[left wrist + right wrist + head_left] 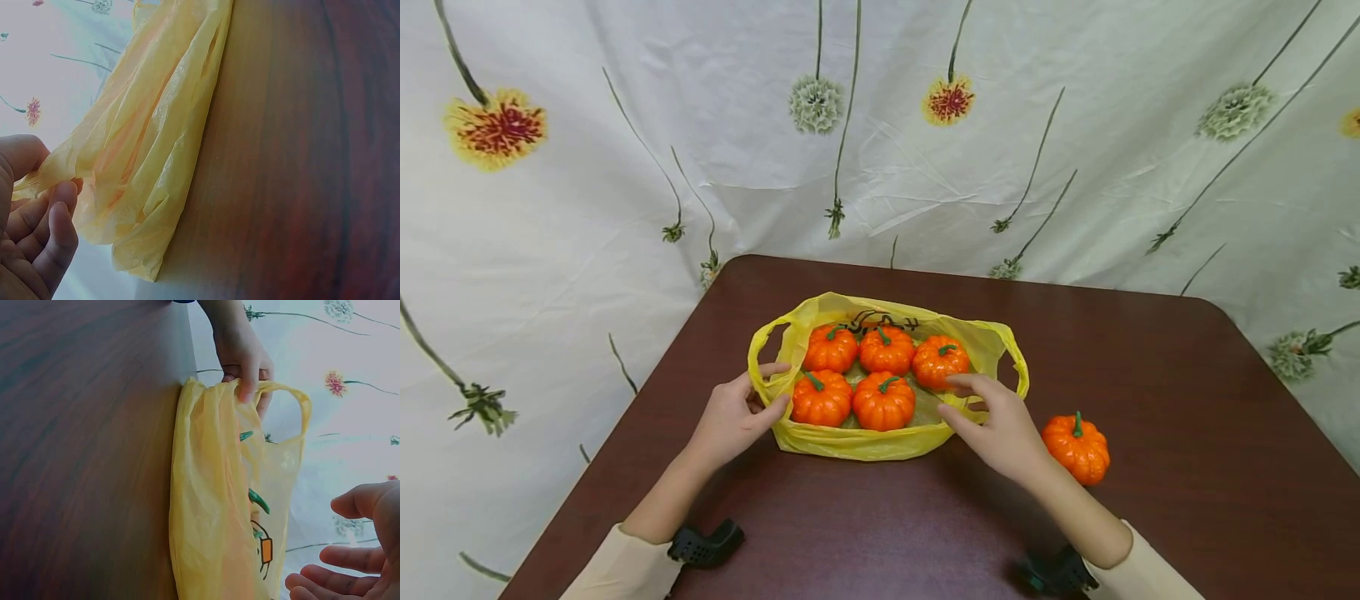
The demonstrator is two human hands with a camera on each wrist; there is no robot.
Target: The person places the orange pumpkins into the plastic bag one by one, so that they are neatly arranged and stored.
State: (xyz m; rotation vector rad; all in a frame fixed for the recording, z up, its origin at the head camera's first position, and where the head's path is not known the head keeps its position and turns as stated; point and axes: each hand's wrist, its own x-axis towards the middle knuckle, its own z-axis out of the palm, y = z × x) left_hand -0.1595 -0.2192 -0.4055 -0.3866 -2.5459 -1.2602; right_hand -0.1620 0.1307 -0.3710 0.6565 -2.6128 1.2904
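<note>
A yellow plastic bag (865, 447) lies spread open on the table with several small orange pumpkins (883, 404) inside, their green stems upward. My left hand (730, 417) pinches the bag's left side by the handle loop; in the left wrist view its thumb and fingers close on the thin plastic (144, 144). Over the bag's right front rim is my right hand (1000, 429), thumb and fingers spread apart. The right wrist view shows that right hand (369, 550) holding nothing. One more pumpkin (1075, 454) sits on the table outside the bag, just right of my right wrist.
The dark reddish-brown table (1180, 400) extends to both sides of the bag. Behind and left of it hangs a white cloth (715, 100) printed with flowers and stems. Each wrist carries a dark camera mount (706, 546) close above the tabletop.
</note>
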